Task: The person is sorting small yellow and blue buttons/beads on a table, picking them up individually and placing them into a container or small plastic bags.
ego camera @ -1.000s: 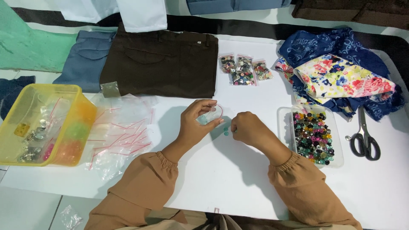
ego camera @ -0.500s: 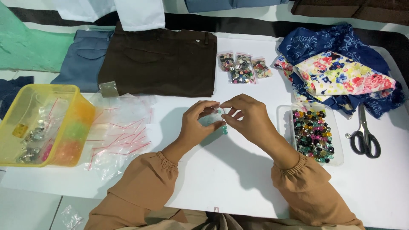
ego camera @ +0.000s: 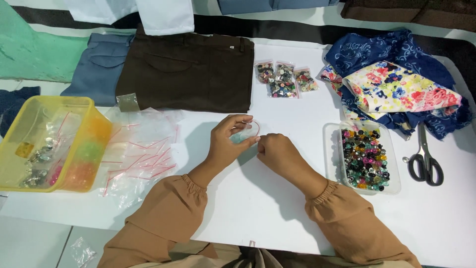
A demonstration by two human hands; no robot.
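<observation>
Nearest, on the white tabletop (ego camera: pixel 277 208): left hand (ego camera: pixel 225 144) and right hand (ego camera: pixel 277 151) meeting, fingers (ego camera: pixel 241 120) pinched shut on a small clear zip bag (ego camera: pixel 244 133) with a red seal, held just above the surface. Either side: clear tray of coloured beads (ego camera: pixel 364 156), scissors (ego camera: pixel 424 159), loose zip bags (ego camera: pixel 141 154), yellow tub (ego camera: pixel 49 144). Farther: three filled bead bags (ego camera: pixel 285 79), dark brown trousers (ego camera: pixel 191 74), floral fabric (ego camera: pixel 396 89).

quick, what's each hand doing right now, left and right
Left hand: closed on a small clear zip bag, pinched between thumb and fingers.
Right hand: closed, fingertips pinching the same bag's edge.
</observation>
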